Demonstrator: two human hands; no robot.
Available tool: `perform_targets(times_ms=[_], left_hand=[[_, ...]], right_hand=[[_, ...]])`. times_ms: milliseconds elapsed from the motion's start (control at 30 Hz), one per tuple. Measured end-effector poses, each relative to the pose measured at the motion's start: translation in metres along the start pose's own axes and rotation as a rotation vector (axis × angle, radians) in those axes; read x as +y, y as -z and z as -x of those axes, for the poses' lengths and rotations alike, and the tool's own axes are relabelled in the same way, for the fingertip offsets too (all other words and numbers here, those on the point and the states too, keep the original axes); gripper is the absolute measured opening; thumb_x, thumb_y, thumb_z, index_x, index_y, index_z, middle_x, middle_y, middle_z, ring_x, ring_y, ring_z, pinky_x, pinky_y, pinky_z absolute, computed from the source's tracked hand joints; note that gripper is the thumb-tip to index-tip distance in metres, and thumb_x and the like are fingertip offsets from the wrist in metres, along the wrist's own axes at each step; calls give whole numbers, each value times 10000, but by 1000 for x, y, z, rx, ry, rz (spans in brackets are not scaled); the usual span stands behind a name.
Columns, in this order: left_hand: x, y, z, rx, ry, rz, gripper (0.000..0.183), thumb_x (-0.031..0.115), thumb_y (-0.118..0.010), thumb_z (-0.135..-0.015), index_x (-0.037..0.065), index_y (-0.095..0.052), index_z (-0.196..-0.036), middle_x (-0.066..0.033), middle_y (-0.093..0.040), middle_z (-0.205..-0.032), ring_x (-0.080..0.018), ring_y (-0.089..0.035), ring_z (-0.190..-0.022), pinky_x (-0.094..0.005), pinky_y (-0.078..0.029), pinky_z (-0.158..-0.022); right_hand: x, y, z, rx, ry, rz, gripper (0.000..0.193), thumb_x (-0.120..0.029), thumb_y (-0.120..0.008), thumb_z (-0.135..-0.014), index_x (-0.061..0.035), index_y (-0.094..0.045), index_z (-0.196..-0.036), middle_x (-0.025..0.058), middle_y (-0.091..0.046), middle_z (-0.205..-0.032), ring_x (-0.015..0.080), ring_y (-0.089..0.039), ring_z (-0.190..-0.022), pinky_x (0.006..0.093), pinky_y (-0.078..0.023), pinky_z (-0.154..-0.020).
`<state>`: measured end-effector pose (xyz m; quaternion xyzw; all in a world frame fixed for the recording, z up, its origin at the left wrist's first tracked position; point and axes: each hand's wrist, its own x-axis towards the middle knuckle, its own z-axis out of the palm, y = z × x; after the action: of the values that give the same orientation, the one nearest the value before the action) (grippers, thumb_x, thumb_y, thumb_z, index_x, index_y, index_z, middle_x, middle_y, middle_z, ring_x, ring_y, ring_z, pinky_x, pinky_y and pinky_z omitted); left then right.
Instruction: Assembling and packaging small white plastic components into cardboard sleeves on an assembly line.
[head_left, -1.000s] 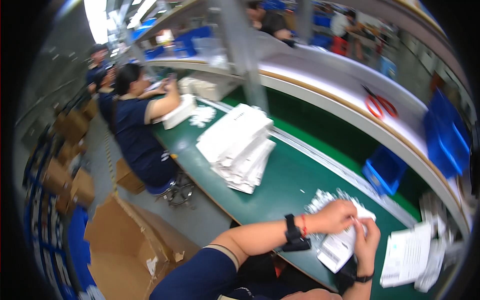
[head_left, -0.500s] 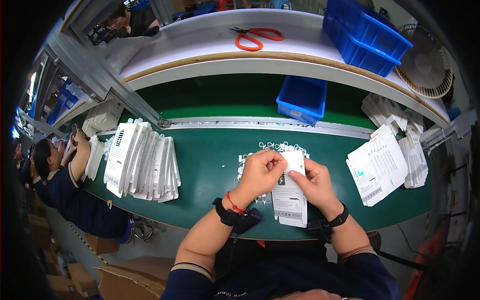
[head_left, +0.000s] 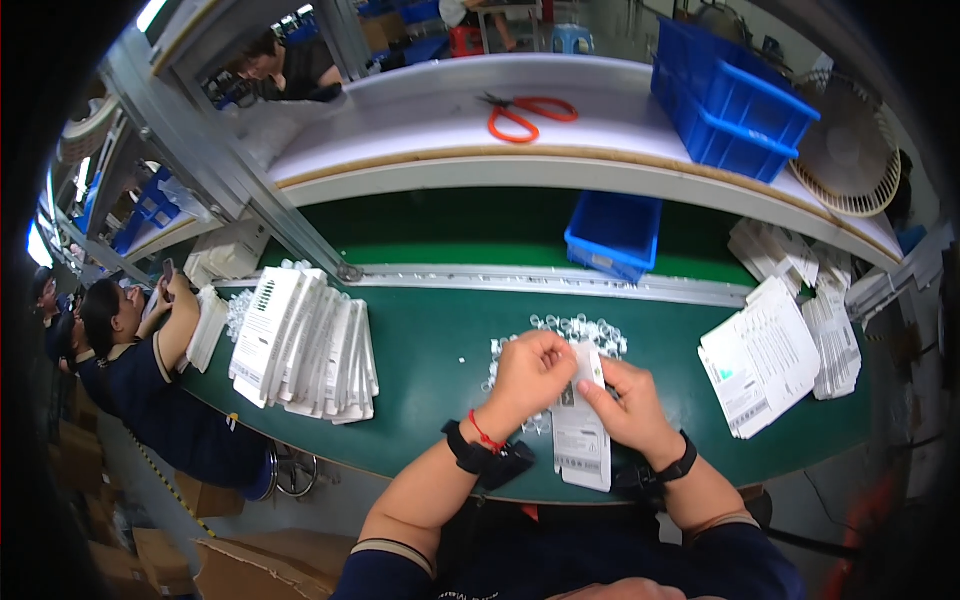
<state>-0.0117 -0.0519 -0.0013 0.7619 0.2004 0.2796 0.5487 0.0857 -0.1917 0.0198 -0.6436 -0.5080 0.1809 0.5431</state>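
Observation:
A flat white printed carton (head_left: pixel 581 440) is upright in front of me, its lower end toward the table's near edge. My right hand (head_left: pixel 632 405) grips its upper right side, thumb on the front face. At the carton's top left, my left hand (head_left: pixel 530 378) is closed with its fingers curled together; whatever it pinches is too small or hidden to make out. Behind both hands lies a pile of small clear-white plastic loop pieces (head_left: pixel 590 330), partly covered by them.
On the left stand several white cartons (head_left: pixel 300 345); on the right lie more flat cartons (head_left: pixel 760 355). A blue bin (head_left: pixel 613 235) sits under the shelf (head_left: pixel 420 110), which bears red-handled scissors (head_left: pixel 520 118) and stacked blue bins (head_left: pixel 735 105). A co-worker (head_left: pixel 150 390) is at left.
The view has shifted, so the scene sits lower. My left fingers have curled tighter and drawn slightly off the carton's face. The carton has turned and looks narrower; my right hand keeps its grip.

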Motion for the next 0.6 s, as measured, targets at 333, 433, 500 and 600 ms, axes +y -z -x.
perform_targets(times_ms=[333,433,500,600], left_hand=[[-12,-8,8,-68,134,245,99,86,-612,-872,-5,-624,-833,2,-619,-760,-38,-530,-659,-197,-429,-570],[-2,-8,6,-106,206,337,104,96,-621,-875,0,-620,-838,12,-599,-749,-33,-514,-663,-189,-414,-566],[0,-9,7,-83,59,147,116,102,-628,-869,-1,-610,-819,20,-568,-729,-29,-496,-642,-195,-404,-547],[10,-11,7,-55,-166,-50,92,78,-637,-826,0,-603,-794,-27,-553,-695,-83,-518,-587,-232,-413,-514]], right_hand=[[1,3,4,-36,30,-120,249,-122,-630,-859,30,-632,-1056,127,-653,-898,180,-617,-776,281,-483,-685],[12,6,1,25,-29,-279,197,-86,-600,-877,40,-651,-1019,118,-656,-924,171,-611,-801,270,-481,-711],[16,10,-1,48,-108,-395,172,-59,-581,-885,46,-661,-995,111,-658,-938,163,-608,-814,263,-479,-721],[16,13,-3,42,-220,-523,108,41,-589,-846,50,-679,-906,81,-679,-910,112,-607,-772,234,-481,-706]])
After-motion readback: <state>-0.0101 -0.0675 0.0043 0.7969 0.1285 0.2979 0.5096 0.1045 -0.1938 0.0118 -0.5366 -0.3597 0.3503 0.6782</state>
